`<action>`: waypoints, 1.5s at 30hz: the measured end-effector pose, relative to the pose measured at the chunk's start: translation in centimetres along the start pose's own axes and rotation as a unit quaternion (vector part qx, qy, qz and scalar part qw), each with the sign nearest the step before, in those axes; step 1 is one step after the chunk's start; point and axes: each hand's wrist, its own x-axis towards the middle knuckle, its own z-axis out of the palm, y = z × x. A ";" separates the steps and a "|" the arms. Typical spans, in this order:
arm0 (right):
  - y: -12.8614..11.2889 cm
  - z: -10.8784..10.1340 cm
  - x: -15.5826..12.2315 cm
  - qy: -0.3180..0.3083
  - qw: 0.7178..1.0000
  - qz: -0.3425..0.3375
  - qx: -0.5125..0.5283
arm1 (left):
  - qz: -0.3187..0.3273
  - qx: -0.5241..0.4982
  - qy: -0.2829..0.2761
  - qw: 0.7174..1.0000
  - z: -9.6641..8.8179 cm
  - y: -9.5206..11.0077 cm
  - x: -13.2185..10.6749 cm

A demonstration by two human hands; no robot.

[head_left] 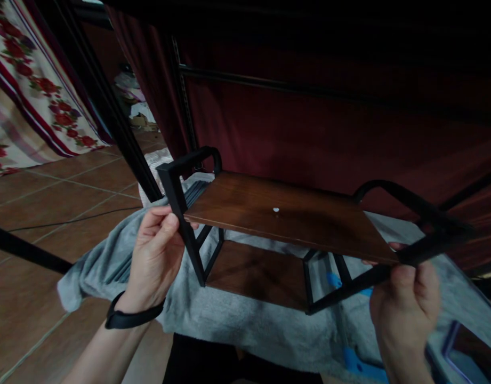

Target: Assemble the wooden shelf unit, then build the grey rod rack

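Note:
In front of me is a small two-tier shelf (245, 197) with brown wooden boards and a black metal frame. A small white spot (276, 209) shows on its upper board. My left hand (159, 250), with a black wristband (135, 314), pinches the left side frame at the height of the upper board. On the other side, my right hand (405, 304) is wrapped round the right side frame by the board's front corner; some of its fingers are hidden behind the frame. The lower board (257, 274) sits just above a grey cloth (253, 325).
Dark red curtain (289, 144) hangs behind the shelf, with black metal bars (109, 106) around it. A flowered cloth (41, 90) hangs at the left above the tiled floor (25, 224). Blue plastic (361, 365) and a phone-like dark object (471, 352) lie at the lower right.

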 end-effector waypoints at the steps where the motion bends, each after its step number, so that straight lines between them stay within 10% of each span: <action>1: 0.2 -0.1 -0.5 0.013 1.000 -0.008 -0.011 | 0.006 -0.004 0.014 1.000 -0.3 0.0 -0.3; 19: -0.4 -2.2 -1.6 0.011 0.996 0.046 0.081 | -0.026 0.024 0.027 0.999 -3.3 0.9 -1.2; 45: 0.0 -1.6 -1.1 0.001 0.981 0.125 0.150 | 0.039 0.038 0.033 0.998 -2.8 1.0 -1.5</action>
